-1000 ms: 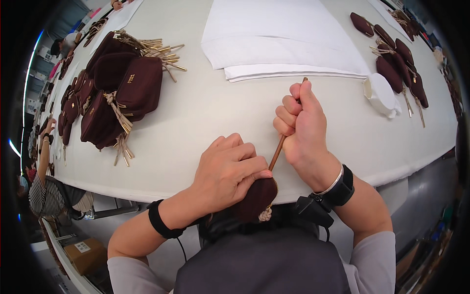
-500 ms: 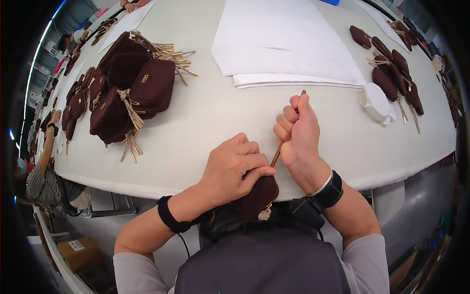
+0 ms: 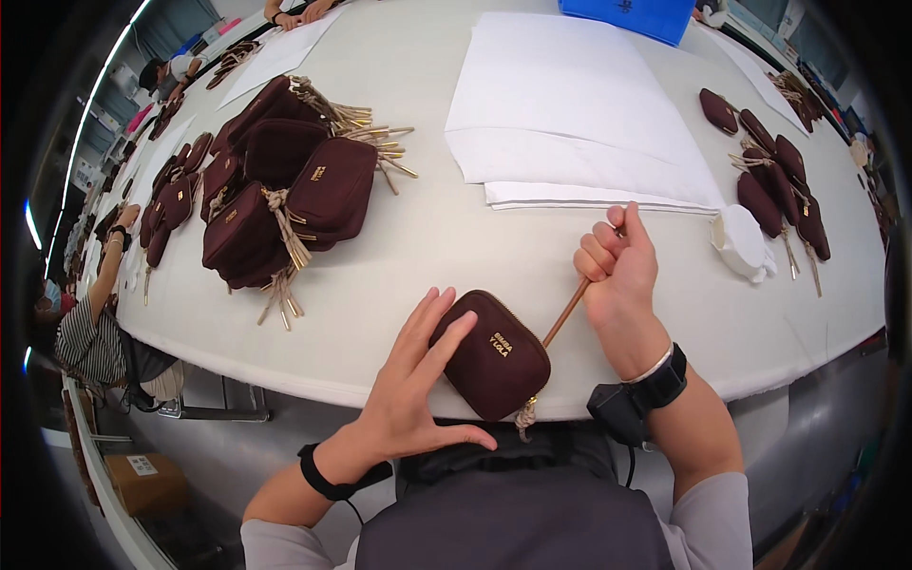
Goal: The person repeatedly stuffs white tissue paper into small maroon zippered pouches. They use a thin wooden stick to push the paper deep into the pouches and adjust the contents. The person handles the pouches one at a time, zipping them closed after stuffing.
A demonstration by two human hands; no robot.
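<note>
A small burgundy zip pouch [image 3: 489,380] with gold lettering and a zip along its upper right edge stands tilted at the table's front edge. A beige knotted cord [image 3: 525,418] hangs from its zip end. My left hand [image 3: 408,380] is open at the pouch's left side, fingers over its upper left edge and thumb stretched below its lower corner. My right hand [image 3: 622,271] is closed in a fist around a thin brown stick [image 3: 566,313]. The stick slants down to the pouch's right edge, where its lower end is hidden.
Burgundy pouches with gold-tipped cords lie in a pile [image 3: 294,180] at left and a smaller group [image 3: 779,180] at right. White sheets [image 3: 579,114], a white roll [image 3: 741,242] and a blue bin [image 3: 632,17] are on the table. Other people work at the left [image 3: 95,323] and far side.
My left hand has loosened from its grip on the pouch and spread its fingers. The pouch now stands with its lettered face showing. My right hand still holds the stick, and the view has shifted.
</note>
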